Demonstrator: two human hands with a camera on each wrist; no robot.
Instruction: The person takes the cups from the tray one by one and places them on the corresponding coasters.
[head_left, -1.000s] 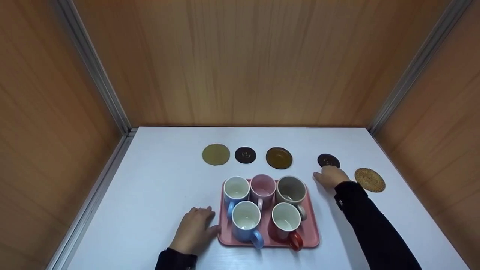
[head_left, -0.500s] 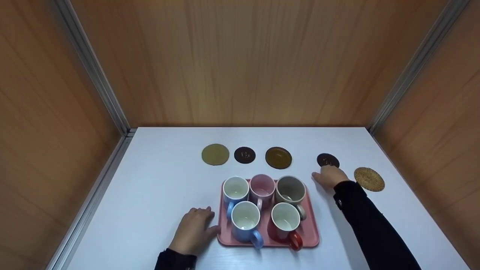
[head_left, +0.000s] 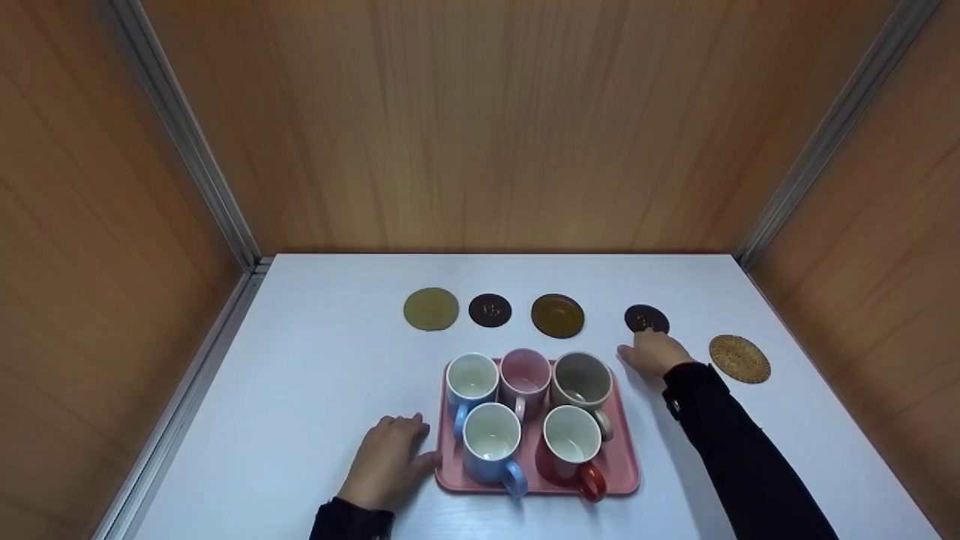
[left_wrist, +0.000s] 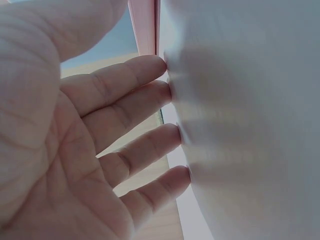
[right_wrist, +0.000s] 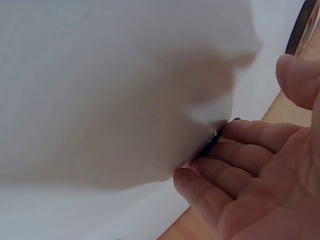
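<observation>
My right hand [head_left: 656, 354] lies with its fingertips on the near edge of a dark round coaster [head_left: 645, 316] at the right, thumb out to the left. In the right wrist view its fingers [right_wrist: 245, 157] reach down onto the dark edge, thumb held apart. My left hand [head_left: 386, 459] rests its fingertips on the table, thumb right at the left edge of a pink tray [head_left: 621, 466]. Spread, nearly straight fingers [left_wrist: 132, 75] show in the left wrist view. Several mugs stand on the tray: two light blue, one pink [head_left: 525, 373], one grey [head_left: 581, 379] and one red [head_left: 572, 437].
Behind the tray lie an olive coaster [head_left: 431, 309], another dark coaster [head_left: 490, 310] and a brown saucer-like disc [head_left: 557, 316], in a row. A woven coaster [head_left: 740, 358] lies at the far right. Wooden panels [head_left: 480, 127] enclose the white table [head_left: 315, 337].
My right hand has slid the dark coaster a little to the left, away from the woven coaster. The left hand, tray and mugs stay in place.
</observation>
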